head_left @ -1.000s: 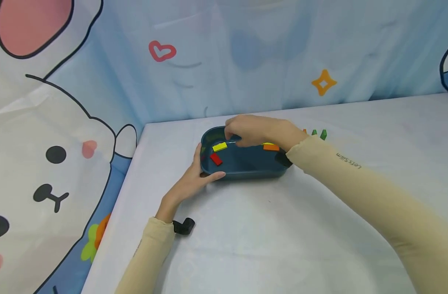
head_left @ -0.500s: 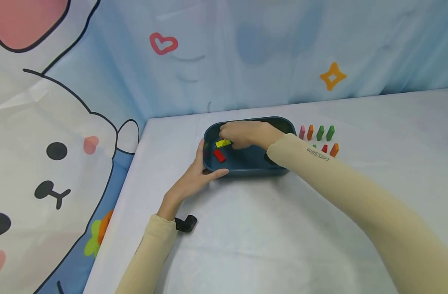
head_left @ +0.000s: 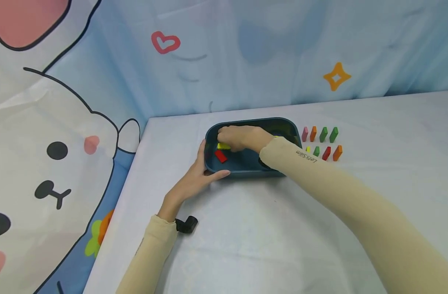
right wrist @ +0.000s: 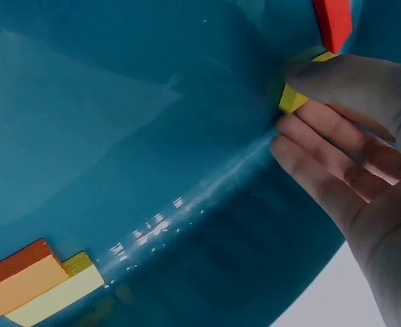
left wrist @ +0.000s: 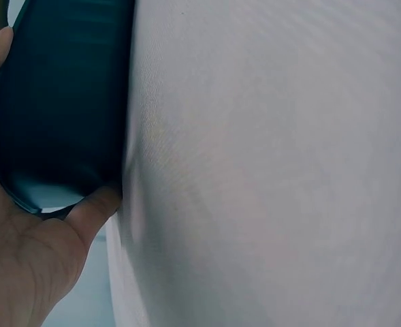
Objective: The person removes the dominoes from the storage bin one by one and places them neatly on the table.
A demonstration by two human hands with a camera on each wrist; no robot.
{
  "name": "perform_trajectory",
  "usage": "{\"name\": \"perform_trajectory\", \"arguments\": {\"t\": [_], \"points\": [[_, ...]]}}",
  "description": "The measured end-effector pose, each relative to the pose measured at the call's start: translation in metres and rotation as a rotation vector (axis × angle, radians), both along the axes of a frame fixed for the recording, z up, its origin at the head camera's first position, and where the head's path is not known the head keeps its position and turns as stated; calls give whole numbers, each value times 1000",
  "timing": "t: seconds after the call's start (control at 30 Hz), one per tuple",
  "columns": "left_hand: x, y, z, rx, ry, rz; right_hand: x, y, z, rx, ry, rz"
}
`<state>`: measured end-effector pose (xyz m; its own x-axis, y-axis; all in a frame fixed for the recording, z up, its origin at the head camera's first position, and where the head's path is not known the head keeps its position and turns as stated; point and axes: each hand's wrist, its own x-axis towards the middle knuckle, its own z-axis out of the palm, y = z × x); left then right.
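Observation:
A dark teal tray (head_left: 246,174) with rounded corners sits on the white table. My left hand (head_left: 191,179) holds its left end, thumb along the near wall and fingers along the end wall. Inside the tray, my right hand (head_left: 242,137) pinches a small yellow block (right wrist: 294,99) between thumb and fingers. A red block (head_left: 220,156) lies in the tray just in front of that one. In the right wrist view, an orange block (right wrist: 24,283) and a pale yellow block (right wrist: 58,296) lie side by side near the tray wall; the right forearm mostly covers them in the head view.
Right of the tray, several small blocks stand on end in two rows, among them a pink block (head_left: 305,134), a green block (head_left: 333,134), a red block (head_left: 327,153) and an orange block (head_left: 338,152). A patterned curtain (head_left: 246,61) hangs behind the table.
My right hand has moved left and down inside the tray to the yellow block and now pinches it. The standing blocks have come into fuller view. My left hand has stayed on the tray.

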<state>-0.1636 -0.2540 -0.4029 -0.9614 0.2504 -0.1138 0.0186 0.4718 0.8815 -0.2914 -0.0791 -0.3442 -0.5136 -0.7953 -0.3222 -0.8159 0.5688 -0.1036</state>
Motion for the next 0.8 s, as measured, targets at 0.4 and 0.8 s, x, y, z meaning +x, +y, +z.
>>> {"name": "perform_trajectory", "arguments": {"t": [0.4,0.8], "points": [[-4,1,-2,62,58,-62,-2,-10,-7,-105,-58,1],[-10,7,-4,44,28,-47,-4,17,14,-183,-80,-19]]}}
